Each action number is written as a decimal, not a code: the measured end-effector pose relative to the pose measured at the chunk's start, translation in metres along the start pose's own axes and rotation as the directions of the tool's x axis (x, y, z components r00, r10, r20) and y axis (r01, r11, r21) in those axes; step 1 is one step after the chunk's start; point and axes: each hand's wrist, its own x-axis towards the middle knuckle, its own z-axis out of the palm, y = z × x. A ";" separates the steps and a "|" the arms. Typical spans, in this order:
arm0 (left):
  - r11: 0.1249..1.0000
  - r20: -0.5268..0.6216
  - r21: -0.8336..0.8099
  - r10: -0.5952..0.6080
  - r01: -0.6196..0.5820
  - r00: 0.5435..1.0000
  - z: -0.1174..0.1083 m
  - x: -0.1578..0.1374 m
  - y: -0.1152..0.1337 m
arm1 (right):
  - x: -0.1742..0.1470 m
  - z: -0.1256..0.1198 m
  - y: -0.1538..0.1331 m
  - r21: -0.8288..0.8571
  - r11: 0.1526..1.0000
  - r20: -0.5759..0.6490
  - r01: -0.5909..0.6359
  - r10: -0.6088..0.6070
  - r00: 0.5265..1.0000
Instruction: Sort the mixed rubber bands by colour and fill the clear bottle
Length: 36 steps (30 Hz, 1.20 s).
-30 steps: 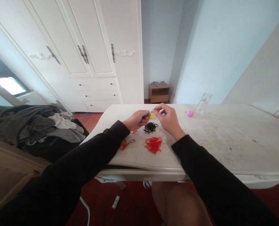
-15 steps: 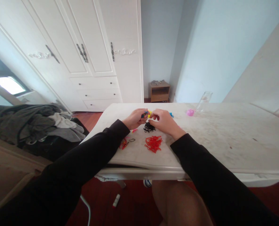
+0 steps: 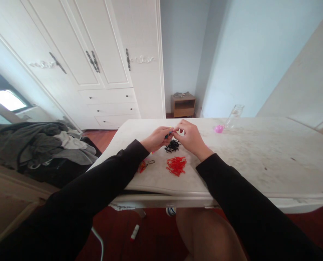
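Observation:
Over the far part of the white table (image 3: 232,163), my left hand (image 3: 159,137) is closed on small blue rubber bands (image 3: 168,135), mostly hidden by its fingers. My right hand (image 3: 189,137) meets it there, thumb and forefinger pinched at the left fingertips; what lies in that pinch is too small to make out. Just below the hands is a pile of black rubber bands (image 3: 172,146). Nearer the front edge lies a heap of red rubber bands (image 3: 177,166). Beside my left sleeve are mixed-colour bands (image 3: 143,166), partly covered by it.
A pink round object (image 3: 219,129) and a clear glass bottle (image 3: 234,116) stand towards the back right of the table. Left of the table is a heap of dark clothes (image 3: 41,152). A white tube (image 3: 134,232) lies on the floor.
My right hand has come closer to the left, and its fingers now touch the left fingertips. The yellow and light-blue bits seen behind the hands are now mostly covered.

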 end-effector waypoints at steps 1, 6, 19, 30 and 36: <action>1.000 0.003 0.000 -0.005 0.005 1.000 0.000 0.000 0.001 | 0.000 -0.001 -0.001 0.001 1.000 -0.003 -0.005 0.005 1.000; 0.998 -0.057 -0.036 -0.046 0.044 0.997 -0.001 -0.001 0.004 | 0.005 -0.017 0.009 0.015 0.986 -0.214 -0.168 0.167 0.963; 0.991 -0.089 -0.099 -0.101 0.092 0.991 -0.004 0.002 0.004 | -0.002 -0.038 0.069 -0.179 0.811 -0.282 -0.557 0.501 0.819; 0.965 0.032 -0.169 -0.196 0.198 0.980 -0.007 0.002 0.005 | 0.004 -0.029 0.036 0.071 0.950 -0.110 -0.303 0.309 0.945; 0.967 0.134 -0.134 -0.200 0.218 0.971 -0.001 -0.002 0.006 | 0.002 -0.014 0.012 0.163 0.979 0.159 -0.121 0.095 0.983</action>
